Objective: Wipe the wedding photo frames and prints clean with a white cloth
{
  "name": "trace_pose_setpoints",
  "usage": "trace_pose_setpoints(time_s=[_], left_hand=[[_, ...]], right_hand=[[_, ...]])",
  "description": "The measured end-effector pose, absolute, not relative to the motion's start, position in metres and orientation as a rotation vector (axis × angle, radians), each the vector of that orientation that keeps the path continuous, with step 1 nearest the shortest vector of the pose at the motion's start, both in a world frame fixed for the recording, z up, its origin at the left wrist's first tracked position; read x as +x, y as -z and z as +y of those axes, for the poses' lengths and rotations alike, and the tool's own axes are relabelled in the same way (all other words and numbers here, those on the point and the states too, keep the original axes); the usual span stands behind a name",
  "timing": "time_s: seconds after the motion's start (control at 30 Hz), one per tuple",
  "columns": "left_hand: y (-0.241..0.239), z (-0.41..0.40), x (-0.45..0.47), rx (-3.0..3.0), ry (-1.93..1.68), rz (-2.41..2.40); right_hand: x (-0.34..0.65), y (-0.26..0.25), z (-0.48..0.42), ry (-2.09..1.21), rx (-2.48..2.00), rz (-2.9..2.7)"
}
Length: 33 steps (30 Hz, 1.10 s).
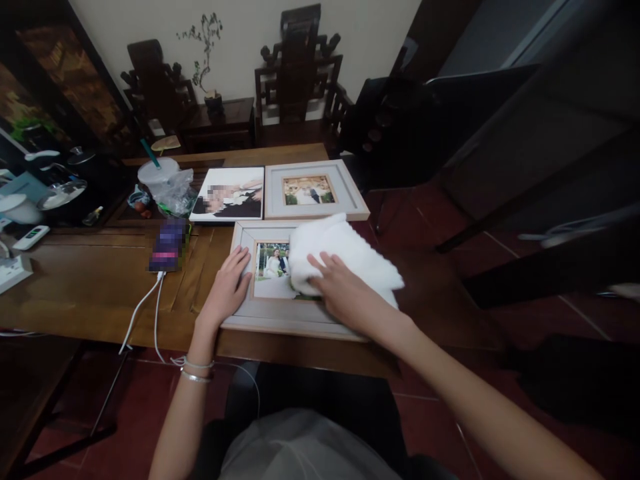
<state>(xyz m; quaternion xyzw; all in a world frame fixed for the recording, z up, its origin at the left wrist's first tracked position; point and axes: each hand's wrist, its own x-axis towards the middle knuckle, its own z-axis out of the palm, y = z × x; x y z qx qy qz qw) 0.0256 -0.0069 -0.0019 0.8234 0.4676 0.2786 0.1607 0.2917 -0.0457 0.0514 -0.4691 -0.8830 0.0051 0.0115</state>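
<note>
Right hand (340, 287) presses cloth (345, 253); left hand (227, 287) flat on frame (280, 317).

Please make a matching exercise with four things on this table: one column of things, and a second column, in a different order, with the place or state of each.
Things:
1. white cloth
2. left hand
3. phone
4. plastic cup

Places or states:
A. plugged into a white cable
B. flat on the left edge of the near picture frame
C. under the right hand, on the frame's glass
D. at the back, with a green straw

Pairs: 1-C, 2-B, 3-A, 4-D
</note>
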Motion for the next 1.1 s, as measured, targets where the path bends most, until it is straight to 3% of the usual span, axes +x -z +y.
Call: trace_pose_setpoints(time_s=[0.17,0.3,0.5,0.7,0.87,1.1], left_hand=[[0.000,-0.007,0.028,2.347,-0.756,1.373],[0.000,-0.006,0.027,2.352,-0.745,1.361],[-0.001,-0.006,0.025,2.359,-0.726,1.337],[-0.001,-0.006,0.025,2.332,-0.741,1.340],[0.000,-0.006,0.026,2.326,-0.751,1.357],[0.000,-0.006,0.027,2.348,-0.763,1.349]], right_hand=[[0.299,-0.081,-0.120,-0.342,-1.175,-2.859],[0.292,-0.079,-0.114,-0.478,-1.236,-2.790],[0.294,-0.038,-0.021,-0.149,-1.435,-2.575],[0.297,-0.029,0.038,0.144,-1.602,-2.535],[0.287,-0.041,-0.020,0.051,-1.511,-2.736],[0.283,-0.082,-0.126,-0.462,-1.110,-2.967]])
